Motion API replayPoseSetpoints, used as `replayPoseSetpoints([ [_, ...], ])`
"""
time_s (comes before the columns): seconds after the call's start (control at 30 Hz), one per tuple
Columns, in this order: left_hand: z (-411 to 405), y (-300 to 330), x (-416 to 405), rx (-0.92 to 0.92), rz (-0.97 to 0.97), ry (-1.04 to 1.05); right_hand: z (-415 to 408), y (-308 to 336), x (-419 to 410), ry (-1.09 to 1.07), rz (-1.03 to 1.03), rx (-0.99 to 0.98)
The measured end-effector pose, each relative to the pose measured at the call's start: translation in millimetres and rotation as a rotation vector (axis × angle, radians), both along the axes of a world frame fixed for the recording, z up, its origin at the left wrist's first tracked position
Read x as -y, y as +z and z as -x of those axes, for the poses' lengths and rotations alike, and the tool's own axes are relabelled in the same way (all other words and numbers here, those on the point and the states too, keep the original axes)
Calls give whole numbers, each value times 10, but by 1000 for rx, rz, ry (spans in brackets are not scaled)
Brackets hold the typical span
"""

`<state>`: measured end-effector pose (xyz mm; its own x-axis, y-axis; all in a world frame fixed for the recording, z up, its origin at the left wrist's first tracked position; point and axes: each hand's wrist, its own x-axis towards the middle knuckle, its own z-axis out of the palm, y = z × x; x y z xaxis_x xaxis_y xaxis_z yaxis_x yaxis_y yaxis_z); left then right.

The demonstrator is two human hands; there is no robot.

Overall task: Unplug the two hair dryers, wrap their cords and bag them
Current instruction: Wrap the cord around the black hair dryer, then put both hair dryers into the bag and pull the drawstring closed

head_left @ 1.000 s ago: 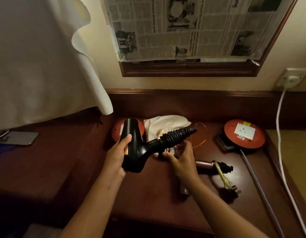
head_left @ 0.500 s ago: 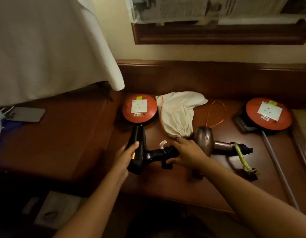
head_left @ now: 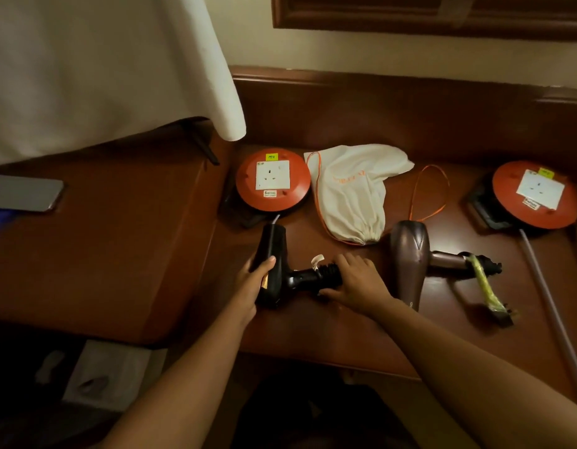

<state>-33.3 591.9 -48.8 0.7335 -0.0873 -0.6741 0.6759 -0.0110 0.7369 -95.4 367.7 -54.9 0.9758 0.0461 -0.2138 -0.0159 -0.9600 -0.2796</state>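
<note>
On the dark wooden desk [head_left: 361, 328], the rigid black dryer [head_left: 274, 270] is gripped by both hands: left hand [head_left: 253, 283] on barrel, right hand [head_left: 355, 280] on cord-wrapped handle; the soft bag [head_left: 351, 196] lies at one o'clock.

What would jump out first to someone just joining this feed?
Both hands on the black hair dryer at centre: left hand on its body, right hand on the cord-wrapped handle. Right of it lies a brown hair dryer; behind sit a cream drawstring bag and two orange cord reels.
</note>
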Motion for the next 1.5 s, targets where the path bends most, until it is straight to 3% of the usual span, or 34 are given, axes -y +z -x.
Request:
replayPoseSetpoints([
  [0.33, -84, -272, -19, 6, -87, -147, -33, -109, 7, -43, -107, -308],
  [0.63, -103, -317, 25, 154, -260, -121, -83, -153, -61, -116, -116, -263],
  [0.93, -183, -331, 135, 280, -522, -252, -43, -135, -131, -146, -94, -179],
  [1.27, -107, -141, 229, 636, -881, -575, 76, -38, -49, -187, -109, -111],
  [1.5, -135, 8, 532, 769, -798, -747, 71, 147, 112, -264, -110, -85],
])
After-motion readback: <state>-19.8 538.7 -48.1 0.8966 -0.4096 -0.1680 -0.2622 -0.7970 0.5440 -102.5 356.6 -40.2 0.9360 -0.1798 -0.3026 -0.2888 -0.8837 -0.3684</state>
